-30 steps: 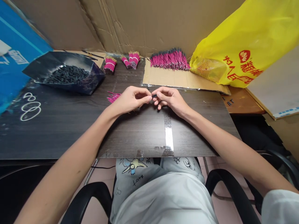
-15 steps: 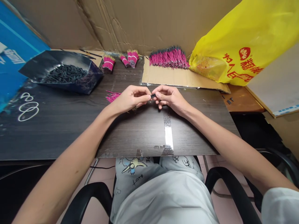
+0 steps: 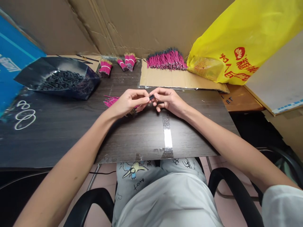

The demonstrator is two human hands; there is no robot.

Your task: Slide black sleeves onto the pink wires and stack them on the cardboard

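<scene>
A short black sleeve [image 3: 151, 97] is between my two hands, above the dark table. My left hand [image 3: 133, 101] pinches its left end between thumb and forefinger. The thumb and forefinger of my right hand [image 3: 169, 100] close on the other end, its remaining fingers loosely curled. Beneath my left hand lies a loose bunch of pink wires [image 3: 110, 101], with gold-coloured ends showing below the palm. The hand covers the middle of that bunch. Whether a wire runs into the sleeve is hidden by the fingers.
On the left, a dark open bag [image 3: 91, 83] holds many black sleeves, with white rubber bands [image 3: 25, 119] in front. Tied pink wire bundles [image 3: 105, 67] stand at the back. Pink wires with black ends [image 3: 167, 60] lie on cardboard [image 3: 163, 78] beside a yellow bag [image 3: 220, 53].
The view has shifted slightly. Both hands stay together at the black sleeve, which now sits at more of a tilt, and the right fingers have spread a little.
</scene>
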